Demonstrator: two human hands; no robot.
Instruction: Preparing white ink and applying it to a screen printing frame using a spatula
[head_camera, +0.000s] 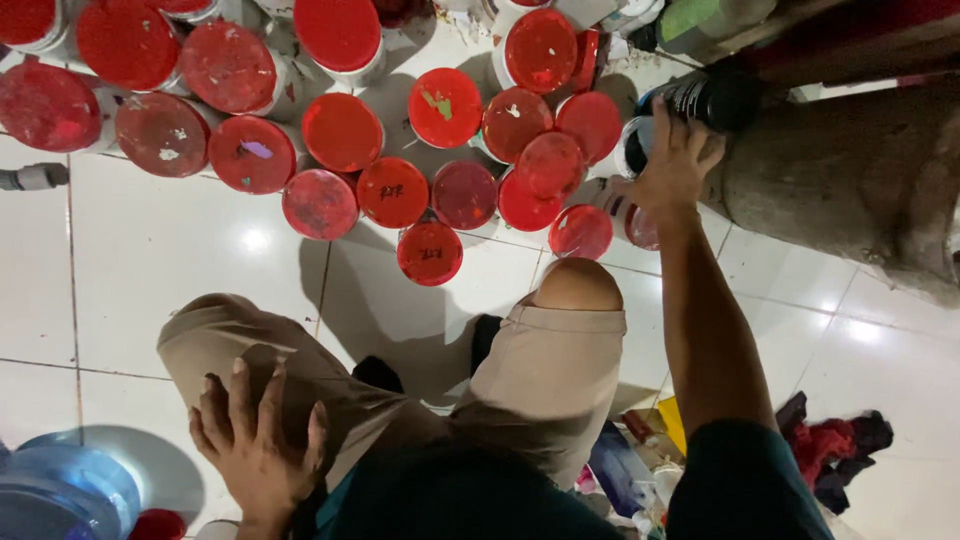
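Resting on its side at the upper right, a white paint can (632, 150) with a dark open mouth — the right hand (672, 165) lies over it, fingers spread and curled round the rim. Just left, a cluster of red-lidded cans (445, 108) on white floor tiles (150, 260). The left hand (258, 445) — fingers splayed — presses flat on a khaki-clad knee (235, 335).

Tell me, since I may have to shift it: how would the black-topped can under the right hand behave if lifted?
The black-topped can looks rigid and cylindrical, so it likely rolls if tipped. The right hand spans it with spread fingers, suggesting an easy one-hand lift. Red-lidded tubs crowd beside it, so pushing probably knocks them.
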